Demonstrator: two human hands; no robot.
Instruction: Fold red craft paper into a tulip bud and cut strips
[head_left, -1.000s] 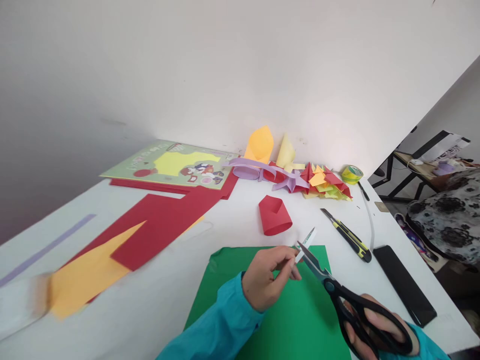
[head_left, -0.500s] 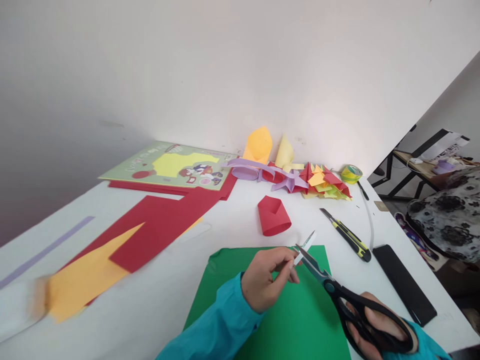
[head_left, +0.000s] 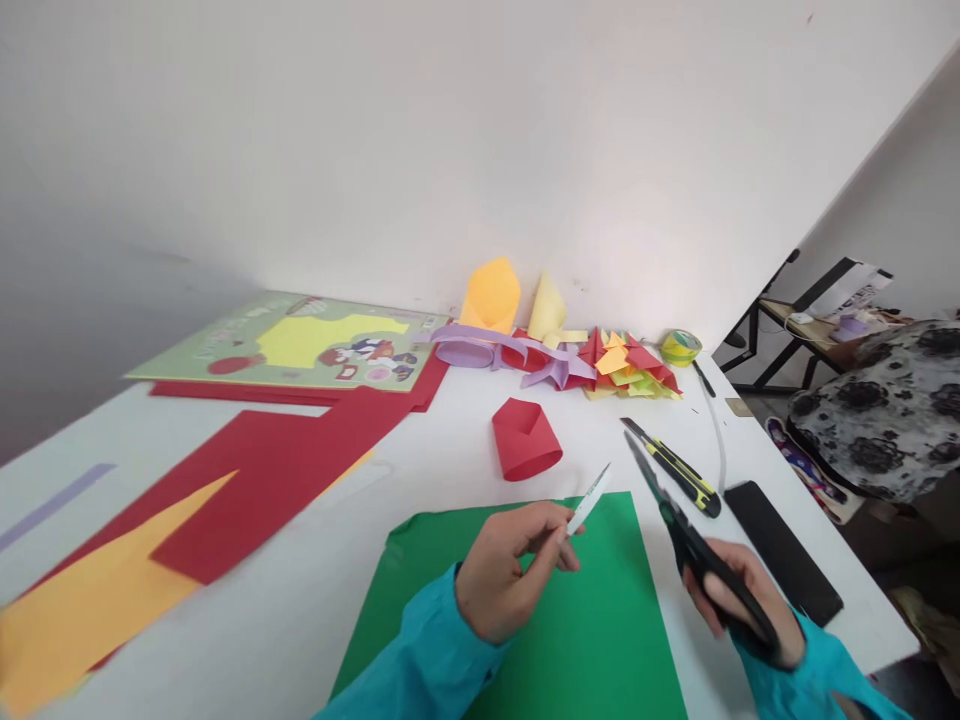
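Between the thumb and fingers of my left hand (head_left: 506, 570) is a small white strip (head_left: 590, 498) with faint greenish print, its pointed end up and to the right. This hand hangs over a green sheet of paper (head_left: 592, 620). My right hand (head_left: 757, 590) grips black-handled scissors (head_left: 686, 535) just right of the sheet. Their blades look closed and point up and left, apart from the strip. Beyond the green sheet stands a red folded paper tube (head_left: 526, 440).
A yellow-black utility knife (head_left: 675, 467) and a black flat case (head_left: 784, 552) lie right. Behind are folded paper shapes (head_left: 630, 368) and tape (head_left: 680, 347). Left are red paper (head_left: 277, 480), orange paper (head_left: 127, 580) and a green printed pad (head_left: 195, 350).
The scissors have moved away from the strip to the right, and their blades have come together. My left hand keeps the strip. The view has shifted right; the other person's hand at left has nearly left it.
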